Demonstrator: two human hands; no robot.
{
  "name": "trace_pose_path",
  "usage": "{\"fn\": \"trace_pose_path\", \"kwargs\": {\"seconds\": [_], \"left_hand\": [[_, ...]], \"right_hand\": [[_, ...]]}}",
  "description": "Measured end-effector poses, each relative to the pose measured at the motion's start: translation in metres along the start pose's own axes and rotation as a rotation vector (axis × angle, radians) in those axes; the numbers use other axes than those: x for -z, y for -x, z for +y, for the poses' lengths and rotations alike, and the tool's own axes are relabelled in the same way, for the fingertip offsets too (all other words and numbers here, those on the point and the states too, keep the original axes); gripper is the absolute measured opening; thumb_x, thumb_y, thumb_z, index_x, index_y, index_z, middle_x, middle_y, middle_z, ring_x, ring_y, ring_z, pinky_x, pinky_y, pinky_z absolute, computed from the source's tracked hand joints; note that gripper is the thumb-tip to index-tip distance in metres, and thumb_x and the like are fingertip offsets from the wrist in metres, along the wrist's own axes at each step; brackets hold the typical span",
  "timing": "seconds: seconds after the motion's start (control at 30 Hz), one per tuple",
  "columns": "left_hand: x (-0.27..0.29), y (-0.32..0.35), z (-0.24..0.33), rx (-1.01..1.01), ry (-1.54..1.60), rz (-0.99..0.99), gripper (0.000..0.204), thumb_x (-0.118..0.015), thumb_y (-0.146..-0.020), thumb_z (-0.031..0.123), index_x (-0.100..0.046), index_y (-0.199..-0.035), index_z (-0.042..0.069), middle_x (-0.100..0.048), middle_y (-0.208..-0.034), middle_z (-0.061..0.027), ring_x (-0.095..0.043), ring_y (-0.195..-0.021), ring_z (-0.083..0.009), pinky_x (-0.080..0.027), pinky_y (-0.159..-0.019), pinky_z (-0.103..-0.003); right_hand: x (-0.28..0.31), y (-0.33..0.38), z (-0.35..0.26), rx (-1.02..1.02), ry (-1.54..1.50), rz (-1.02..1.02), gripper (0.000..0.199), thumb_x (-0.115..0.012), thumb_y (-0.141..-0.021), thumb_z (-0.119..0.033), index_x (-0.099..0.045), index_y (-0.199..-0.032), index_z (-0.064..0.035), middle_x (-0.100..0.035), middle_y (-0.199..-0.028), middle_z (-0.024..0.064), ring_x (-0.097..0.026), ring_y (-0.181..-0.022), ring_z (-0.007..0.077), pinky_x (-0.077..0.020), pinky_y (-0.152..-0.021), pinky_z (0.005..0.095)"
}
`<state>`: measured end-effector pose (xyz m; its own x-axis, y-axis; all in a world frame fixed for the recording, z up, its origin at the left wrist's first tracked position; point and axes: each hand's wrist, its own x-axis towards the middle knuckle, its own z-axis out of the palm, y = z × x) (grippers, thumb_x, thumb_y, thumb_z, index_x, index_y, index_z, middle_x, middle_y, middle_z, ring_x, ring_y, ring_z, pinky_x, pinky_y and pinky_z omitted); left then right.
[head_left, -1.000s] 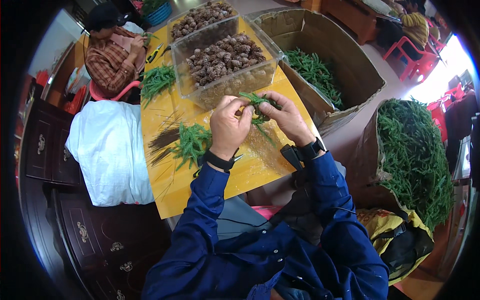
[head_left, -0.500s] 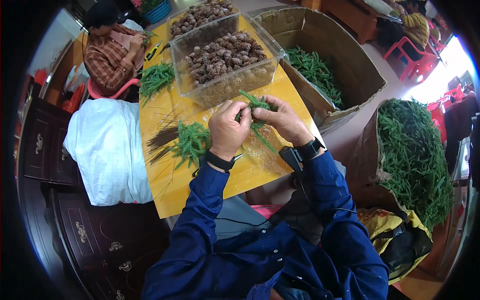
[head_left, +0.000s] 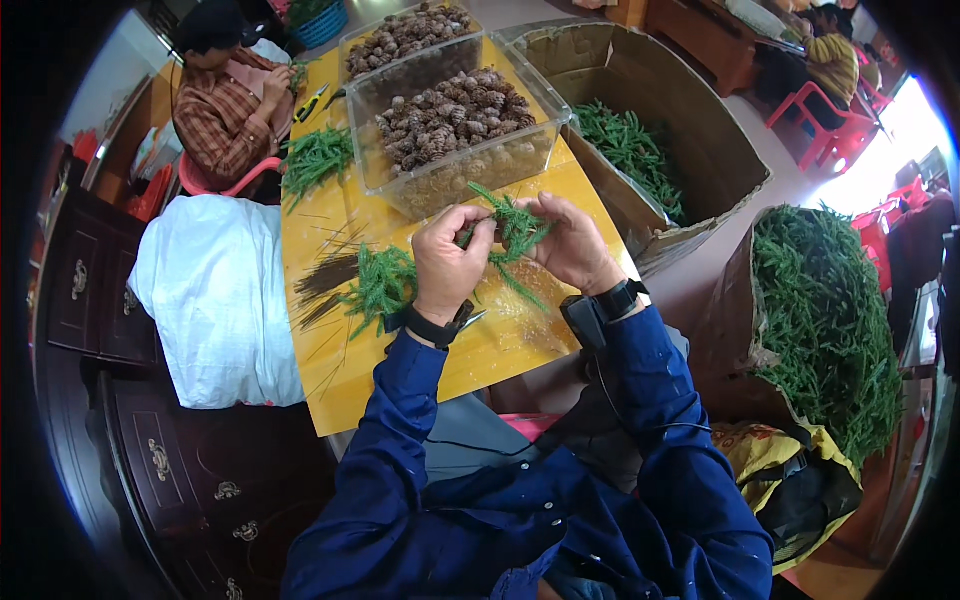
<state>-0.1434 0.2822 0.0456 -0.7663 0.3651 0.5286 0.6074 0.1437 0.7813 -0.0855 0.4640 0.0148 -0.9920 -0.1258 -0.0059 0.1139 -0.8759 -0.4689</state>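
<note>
An artificial green pine sprig [head_left: 522, 232] is held up over the yellow table, between my two hands. My left hand [head_left: 448, 262] pinches it at its left end, thumb against the bent fingers. On its other side my right hand [head_left: 580, 248] curls round the sprig, the thumb raised and the fingertips partly hidden by the needles. Left of my left hand lies a small pile of green sprigs [head_left: 382, 282], beside a bundle of thin brown wires [head_left: 328, 278]. A metal tool tip [head_left: 474, 319] pokes out by my left wrist.
Clear plastic bins of pinecones [head_left: 455, 118] stand at the table's far end. Beyond my left hand are more sprigs [head_left: 316, 160] and yellow-black pliers [head_left: 311, 103]. Cartons of greenery [head_left: 825, 320] stand right, a white sack [head_left: 215, 300] left. A co-worker [head_left: 225, 110] sits far left.
The sprig has turned and shows more of its needles. My right hand has loosened from a tight pinch, its thumb now lifted. My left hand has shifted slightly left.
</note>
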Motion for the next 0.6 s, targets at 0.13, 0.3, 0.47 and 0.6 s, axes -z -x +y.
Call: {"fn": "trace_pose_path", "kwargs": {"seconds": [0.13, 0.3, 0.47, 0.6], "left_hand": [[-0.004, 0.002, -0.001, 0.012, 0.079, 0.045, 0.005, -0.071, -0.084, -0.002, -0.069, -0.088, -0.001, -0.067, -0.077, -0.0061, -0.061, -0.064, -0.0087, -0.046, -0.057, -0.025], [-0.002, 0.002, 0.005, 0.0, 0.155, 0.061, 0.005, -0.07, -0.085, -0.002, -0.069, -0.09, -0.002, -0.067, -0.077, -0.0048, -0.059, -0.064, -0.0079, -0.046, -0.058, -0.024], [0.009, 0.003, 0.011, -0.01, 0.238, 0.078, 0.006, -0.069, -0.087, -0.002, -0.069, -0.093, -0.003, -0.067, -0.081, -0.0023, -0.058, -0.069, -0.0054, -0.046, -0.061, -0.022], [0.02, 0.011, 0.018, 0.02, 0.285, -0.019, 0.007, -0.068, -0.089, -0.002, -0.068, -0.096, -0.004, -0.067, -0.086, -0.0005, -0.059, -0.076, -0.0039, -0.047, -0.067, -0.021]], "right_hand": [[0.018, -0.001, -0.002, -0.049, 0.101, -0.09, 0.024, -0.057, -0.102, -0.02, -0.057, -0.12, -0.0034, -0.065, -0.114, 0.0065, -0.065, -0.105, 0.0177, -0.0531, -0.098, 0.0368], [0.006, 0.0, 0.001, -0.054, 0.075, -0.16, 0.024, -0.061, -0.1, -0.015, -0.057, -0.12, -0.004, -0.064, -0.115, 0.0067, -0.064, -0.107, 0.0177, -0.0525, -0.099, 0.0376], [-0.001, 0.0, 0.001, 0.009, 0.161, -0.096, 0.019, -0.059, -0.1, -0.009, -0.058, -0.118, -0.0049, -0.064, -0.109, 0.0037, -0.065, -0.1, 0.0139, -0.0557, -0.089, 0.0297], [0.011, -0.003, -0.012, 0.058, 0.164, -0.076, 0.02, -0.062, -0.099, -0.009, -0.058, -0.119, -0.0053, -0.063, -0.109, 0.0034, -0.064, -0.101, 0.014, -0.0545, -0.089, 0.0287]]}}
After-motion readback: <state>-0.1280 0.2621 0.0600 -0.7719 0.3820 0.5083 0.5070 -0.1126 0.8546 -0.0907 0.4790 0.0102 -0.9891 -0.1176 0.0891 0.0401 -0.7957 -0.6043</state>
